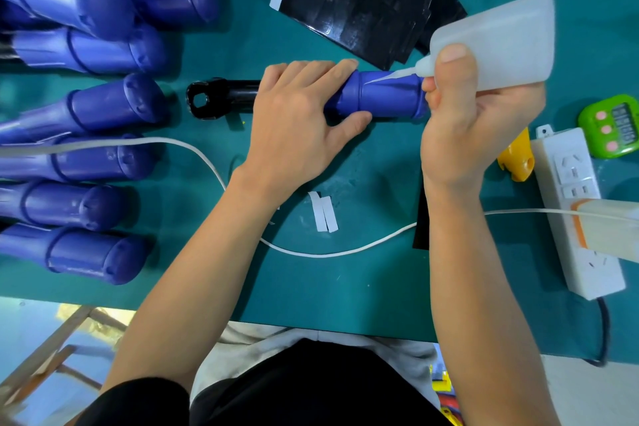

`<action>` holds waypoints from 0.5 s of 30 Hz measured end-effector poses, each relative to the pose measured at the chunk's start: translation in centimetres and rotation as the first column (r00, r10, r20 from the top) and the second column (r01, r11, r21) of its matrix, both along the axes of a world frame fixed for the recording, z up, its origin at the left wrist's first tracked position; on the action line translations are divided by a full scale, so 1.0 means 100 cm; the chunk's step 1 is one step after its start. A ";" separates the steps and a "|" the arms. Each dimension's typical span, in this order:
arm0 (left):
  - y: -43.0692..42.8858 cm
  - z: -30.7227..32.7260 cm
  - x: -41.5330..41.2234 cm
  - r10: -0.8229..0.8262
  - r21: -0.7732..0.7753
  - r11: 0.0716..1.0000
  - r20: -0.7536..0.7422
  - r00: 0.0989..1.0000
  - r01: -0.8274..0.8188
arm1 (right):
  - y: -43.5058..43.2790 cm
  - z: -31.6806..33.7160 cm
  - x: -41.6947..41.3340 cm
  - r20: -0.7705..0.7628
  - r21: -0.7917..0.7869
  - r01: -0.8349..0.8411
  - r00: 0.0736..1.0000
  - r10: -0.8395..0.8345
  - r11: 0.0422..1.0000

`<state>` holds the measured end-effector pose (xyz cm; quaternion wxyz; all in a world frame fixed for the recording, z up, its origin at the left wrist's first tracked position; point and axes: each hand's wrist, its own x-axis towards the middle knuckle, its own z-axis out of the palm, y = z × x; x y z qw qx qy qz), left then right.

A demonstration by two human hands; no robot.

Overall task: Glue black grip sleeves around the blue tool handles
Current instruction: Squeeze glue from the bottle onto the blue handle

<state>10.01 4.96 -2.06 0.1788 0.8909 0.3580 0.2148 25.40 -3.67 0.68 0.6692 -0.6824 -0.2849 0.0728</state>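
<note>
From the head camera, the left hand (297, 114) curls over a blue handle (383, 97) lying on the green table (345, 287), gripping it. The right hand (477, 128) squeezes a glue bottle (501, 41) (nozzle touching the handle). Black sleeves (363, 10) lie just behind.

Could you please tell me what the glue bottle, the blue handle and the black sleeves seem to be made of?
Glue bottle: probably soft plastic, milky and translucent, matt. Blue handle: moulded plastic or rubber, smooth with a dull sheen. Black sleeves: thin glossy sheet, perhaps film, lying flat and mirroring light.
</note>
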 end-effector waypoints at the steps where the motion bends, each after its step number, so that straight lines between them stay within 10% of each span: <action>1: 0.000 0.000 0.000 0.000 0.000 1.000 -0.001 1.000 0.000 | 0.000 0.000 0.000 0.000 -0.003 0.003 1.000 -0.003 1.000; 15: -0.001 0.000 0.000 0.004 0.006 1.000 -0.001 1.000 -0.004 | -0.008 0.004 0.006 -0.002 -0.011 0.041 0.999 -0.041 0.999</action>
